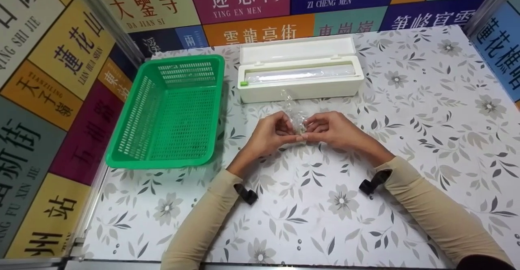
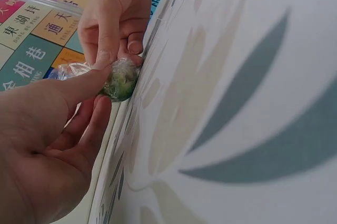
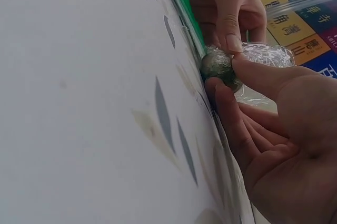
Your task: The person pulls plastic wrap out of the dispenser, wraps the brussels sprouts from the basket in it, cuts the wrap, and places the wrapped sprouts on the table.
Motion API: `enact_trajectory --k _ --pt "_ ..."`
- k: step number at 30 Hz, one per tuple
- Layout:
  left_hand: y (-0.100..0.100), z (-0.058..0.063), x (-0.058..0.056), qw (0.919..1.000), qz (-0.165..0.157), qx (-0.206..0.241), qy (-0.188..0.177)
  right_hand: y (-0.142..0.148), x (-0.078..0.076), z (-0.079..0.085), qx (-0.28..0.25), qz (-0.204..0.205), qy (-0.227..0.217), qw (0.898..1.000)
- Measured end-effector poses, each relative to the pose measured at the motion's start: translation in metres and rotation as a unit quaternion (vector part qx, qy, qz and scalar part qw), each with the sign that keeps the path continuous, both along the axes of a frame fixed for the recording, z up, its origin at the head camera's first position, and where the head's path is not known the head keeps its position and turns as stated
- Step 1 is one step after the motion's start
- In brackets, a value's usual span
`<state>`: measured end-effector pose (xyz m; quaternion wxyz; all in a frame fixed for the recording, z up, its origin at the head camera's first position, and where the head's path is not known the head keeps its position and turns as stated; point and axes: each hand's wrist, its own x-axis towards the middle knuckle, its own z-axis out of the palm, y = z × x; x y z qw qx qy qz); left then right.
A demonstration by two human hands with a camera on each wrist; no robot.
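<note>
Both hands meet over the table in front of the dispenser box. My left hand point(image 1: 270, 132) and my right hand point(image 1: 335, 130) pinch crumpled cling film point(image 1: 297, 122) between thumbs and curled fingers, the thumb tips touching. Inside the film is a small round green item point(image 2: 121, 81), its kind unclear under the wrap. Loose film point(image 3: 268, 56) bunches out on the side away from me. The green item point(image 3: 217, 69) rests at or just above the tabletop; the right wrist view does not settle which.
Behind the hands stands a white cling film dispenser box point(image 1: 300, 92), lid raised, with a film roll point(image 1: 300, 74) inside and a green tab point(image 1: 243, 83). A green plastic basket point(image 1: 162, 163) sits to the left. Lettered panels point(image 1: 243, 2) border the flowered tabletop point(image 1: 406, 140).
</note>
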<state>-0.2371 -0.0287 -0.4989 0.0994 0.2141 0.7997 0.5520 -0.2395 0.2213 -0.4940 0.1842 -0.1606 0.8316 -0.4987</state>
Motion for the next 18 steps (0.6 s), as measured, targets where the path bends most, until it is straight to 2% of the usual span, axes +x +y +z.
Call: enact_trajectory --k 5,12,18 --pt "0.0005 -0.0013 -0.0008 0.9980 0.006 0.035 -0.053 0.0022 -0.0009 0.0011 0.009 0.003 -0.020 1.000" --pt "0.0020 0.0010 -0.0009 0.9934 0.039 0.013 -0.107 0.0001 -0.0006 -0.0007 -0.009 0.008 -0.001 1.000" --pt "0.0025 -0.0010 -0.0024 0.9932 0.053 0.023 -0.101 0.0002 -0.0012 -0.0018 -0.022 0.020 0.006 1.000"
